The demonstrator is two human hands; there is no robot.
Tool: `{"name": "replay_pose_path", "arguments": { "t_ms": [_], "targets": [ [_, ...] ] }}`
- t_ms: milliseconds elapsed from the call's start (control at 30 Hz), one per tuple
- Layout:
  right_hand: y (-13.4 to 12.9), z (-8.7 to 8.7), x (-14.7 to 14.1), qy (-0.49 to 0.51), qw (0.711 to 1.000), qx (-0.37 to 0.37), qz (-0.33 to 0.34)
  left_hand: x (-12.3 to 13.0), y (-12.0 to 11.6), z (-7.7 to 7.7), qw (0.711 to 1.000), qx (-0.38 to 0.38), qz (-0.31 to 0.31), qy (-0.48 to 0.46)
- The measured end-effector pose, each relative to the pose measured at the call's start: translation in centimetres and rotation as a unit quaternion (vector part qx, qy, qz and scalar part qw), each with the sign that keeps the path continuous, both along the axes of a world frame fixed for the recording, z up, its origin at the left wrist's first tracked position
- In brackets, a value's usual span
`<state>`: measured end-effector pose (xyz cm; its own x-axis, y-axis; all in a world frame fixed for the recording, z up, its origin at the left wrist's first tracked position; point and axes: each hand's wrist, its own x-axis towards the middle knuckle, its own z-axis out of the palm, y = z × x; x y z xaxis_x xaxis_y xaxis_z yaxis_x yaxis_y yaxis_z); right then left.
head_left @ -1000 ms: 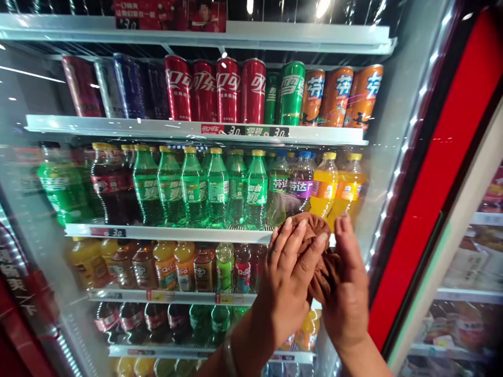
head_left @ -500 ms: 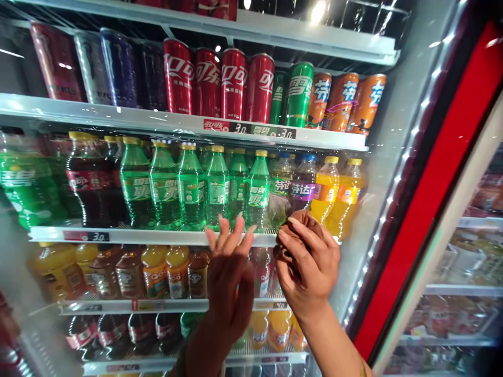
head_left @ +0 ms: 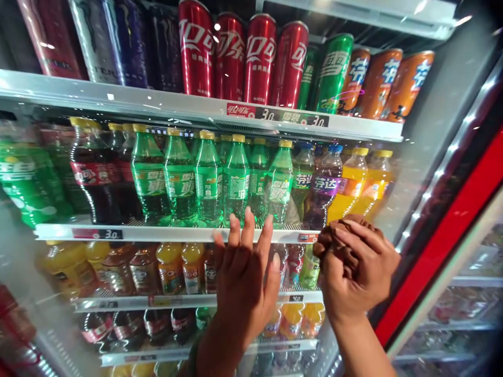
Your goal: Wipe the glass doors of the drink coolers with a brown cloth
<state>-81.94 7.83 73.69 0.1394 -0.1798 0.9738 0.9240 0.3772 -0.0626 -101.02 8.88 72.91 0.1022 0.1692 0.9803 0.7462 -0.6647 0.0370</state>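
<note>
My left hand [head_left: 247, 267] is raised with its fingers apart and nothing in it, in front of the shelf edge below the green bottles [head_left: 237, 175]. To its right, my right hand [head_left: 359, 262] is closed around a crumpled brown cloth [head_left: 346, 235], near the lower right end of the bottle shelf. Behind that hand stand yellow bottles [head_left: 351, 183] and a purple-labelled bottle [head_left: 327, 183]. Neither hand visibly touches a bottle.
Red cans [head_left: 259, 60], a green can [head_left: 335, 70] and orange cans [head_left: 381, 84] line the shelf above. Lower shelves hold juice bottles [head_left: 168, 264] and dark bottles. A red door frame [head_left: 451, 230] slants along the right side.
The shelves appear larger. My right hand has shifted right with the cloth, gripping it more tightly. My left hand has moved slightly right, its fingers spread wider.
</note>
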Motion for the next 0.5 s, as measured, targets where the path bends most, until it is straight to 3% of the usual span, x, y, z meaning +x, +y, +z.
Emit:
{"name": "replay_pose_path", "arguments": {
  "t_ms": [100,233,333,400,500],
  "targets": [
    [0.4,0.6,-3.6,-0.058,0.998,-0.025,0.008,-1.1,0.5,0.3,0.999,0.014,0.034,-0.011],
    [-0.1,-3.8,-4.3,-0.193,0.979,-0.058,0.033,-1.8,1.3,-0.3,0.999,0.007,0.053,0.008],
    [-0.5,-5.7,-2.5,-0.148,0.986,-0.079,0.023,-1.7,1.5,-0.7,0.998,0.005,0.064,0.016],
    [-0.3,-4.5,-2.3,-0.068,0.995,-0.066,0.005,-1.6,1.5,-0.9,0.997,0.005,0.071,0.016],
    [0.7,-0.9,-4.6,0.002,1.000,-0.006,-0.018,-1.6,1.5,-1.0,0.997,0.004,0.072,0.017]
  ]
}}
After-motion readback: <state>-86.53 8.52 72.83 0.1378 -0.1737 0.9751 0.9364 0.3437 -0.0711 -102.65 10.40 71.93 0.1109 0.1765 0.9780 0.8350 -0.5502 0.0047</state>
